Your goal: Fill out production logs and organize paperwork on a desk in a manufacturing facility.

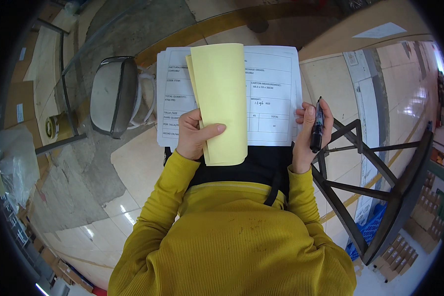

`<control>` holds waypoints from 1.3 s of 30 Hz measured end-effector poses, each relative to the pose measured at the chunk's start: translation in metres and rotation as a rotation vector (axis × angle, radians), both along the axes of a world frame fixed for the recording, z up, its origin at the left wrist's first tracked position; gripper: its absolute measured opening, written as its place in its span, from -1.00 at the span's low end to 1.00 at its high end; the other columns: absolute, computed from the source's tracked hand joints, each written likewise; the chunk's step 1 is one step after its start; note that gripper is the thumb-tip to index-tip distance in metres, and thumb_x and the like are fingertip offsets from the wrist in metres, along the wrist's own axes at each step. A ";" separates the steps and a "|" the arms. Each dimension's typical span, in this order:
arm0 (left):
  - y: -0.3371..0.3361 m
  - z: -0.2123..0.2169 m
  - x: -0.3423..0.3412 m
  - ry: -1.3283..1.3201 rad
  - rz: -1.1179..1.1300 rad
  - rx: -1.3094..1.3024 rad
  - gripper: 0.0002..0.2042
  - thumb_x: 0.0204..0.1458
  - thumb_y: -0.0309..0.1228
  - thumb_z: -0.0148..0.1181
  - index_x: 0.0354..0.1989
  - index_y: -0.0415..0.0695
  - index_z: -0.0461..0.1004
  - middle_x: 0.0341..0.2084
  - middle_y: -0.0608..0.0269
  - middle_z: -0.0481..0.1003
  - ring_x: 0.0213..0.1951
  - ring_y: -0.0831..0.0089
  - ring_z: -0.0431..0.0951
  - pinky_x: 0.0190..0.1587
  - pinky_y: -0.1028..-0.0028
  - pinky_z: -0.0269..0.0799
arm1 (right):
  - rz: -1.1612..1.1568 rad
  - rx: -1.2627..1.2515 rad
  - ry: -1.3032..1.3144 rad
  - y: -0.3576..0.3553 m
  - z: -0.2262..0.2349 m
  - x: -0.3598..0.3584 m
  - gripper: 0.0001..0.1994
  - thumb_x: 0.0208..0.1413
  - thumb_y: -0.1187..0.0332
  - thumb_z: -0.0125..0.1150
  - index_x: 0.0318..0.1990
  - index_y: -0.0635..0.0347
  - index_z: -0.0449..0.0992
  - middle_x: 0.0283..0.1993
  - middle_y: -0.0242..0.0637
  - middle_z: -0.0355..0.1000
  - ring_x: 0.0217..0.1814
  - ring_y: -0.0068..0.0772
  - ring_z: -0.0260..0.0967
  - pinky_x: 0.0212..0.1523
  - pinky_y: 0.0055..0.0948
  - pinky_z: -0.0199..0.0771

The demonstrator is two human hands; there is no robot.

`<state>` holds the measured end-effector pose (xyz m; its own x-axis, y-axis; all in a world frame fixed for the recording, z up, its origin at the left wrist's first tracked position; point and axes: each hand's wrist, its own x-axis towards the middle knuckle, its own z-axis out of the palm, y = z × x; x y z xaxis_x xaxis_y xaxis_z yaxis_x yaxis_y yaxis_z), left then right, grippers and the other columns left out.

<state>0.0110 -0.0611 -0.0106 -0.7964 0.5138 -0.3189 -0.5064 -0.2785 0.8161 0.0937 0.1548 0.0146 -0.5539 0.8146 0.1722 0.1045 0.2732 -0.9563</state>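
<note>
A stack of white printed forms (pixel 274 106) lies in front of me at lap height, with table lines and some handwriting on the top sheet. Across its middle stand folded or curled yellow sheets (pixel 222 89), covering part of the print. My left hand (pixel 191 134) grips the yellow sheets near their lower end, thumb on top. At the stack's right edge is my right hand (pixel 306 133), closed around a black marker pen (pixel 317 129) whose tip points up and away from me. Some of its fingertips reach the edge of the white forms.
To the left stands a seat with a pale cushion (pixel 108 98), near a roll of tape (pixel 52 127) and clear plastic wrap (pixel 19 163). A dark metal frame (pixel 380 192) is at the right, by a blue crate (pixel 370 229). Cardboard boxes (pixel 397 256) sit at lower right.
</note>
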 end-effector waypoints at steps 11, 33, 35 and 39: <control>0.034 0.031 0.009 0.617 -0.017 -0.217 -0.39 -0.10 -0.65 0.06 0.22 -0.21 0.10 -0.11 0.12 0.41 -0.21 0.51 0.46 -0.17 0.58 0.39 | 0.184 -0.208 0.061 0.000 0.027 0.002 -0.71 0.06 0.48 0.13 -0.05 0.29 0.31 -0.32 -0.28 0.39 -0.35 -0.60 0.32 -0.33 -0.65 0.35; 0.003 0.042 -0.004 -0.015 0.119 -0.079 -0.84 -0.04 -0.48 0.21 -0.36 -0.35 0.52 -0.51 0.20 0.54 -0.51 0.58 0.51 -0.43 0.63 0.43 | 0.142 -0.309 0.209 -0.015 0.013 -0.012 -0.83 -0.08 0.47 0.29 -0.39 0.26 0.38 -0.51 -0.43 0.28 -0.49 -0.72 0.19 -0.46 -0.69 0.21; -0.004 0.036 -0.005 -0.052 0.125 -0.049 -0.84 -0.05 -0.51 0.20 -0.32 -0.35 0.51 -0.47 0.16 0.54 -0.49 0.55 0.52 -0.39 0.60 0.46 | 0.141 -0.313 0.185 -0.020 0.005 -0.012 -0.77 -0.14 0.53 0.33 -0.47 0.21 0.32 -0.51 -0.48 0.25 -0.50 -0.74 0.17 -0.47 -0.72 0.17; -0.009 0.030 -0.003 -0.112 0.180 0.023 -0.84 -0.08 -0.56 0.17 -0.31 -0.36 0.50 -0.45 0.12 0.54 -0.48 0.51 0.54 -0.37 0.57 0.48 | 0.136 -0.087 0.119 -0.029 -0.004 -0.018 -0.74 -0.15 0.47 0.36 -0.47 0.19 0.30 -0.47 -0.47 0.26 -0.48 -0.75 0.15 -0.46 -0.73 0.18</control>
<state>0.0076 -0.0696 0.0189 -0.8364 0.3746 -0.4002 -0.5337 -0.3901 0.7503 0.0761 0.1263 0.0104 -0.6398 0.7482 0.1755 -0.0433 0.1929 -0.9803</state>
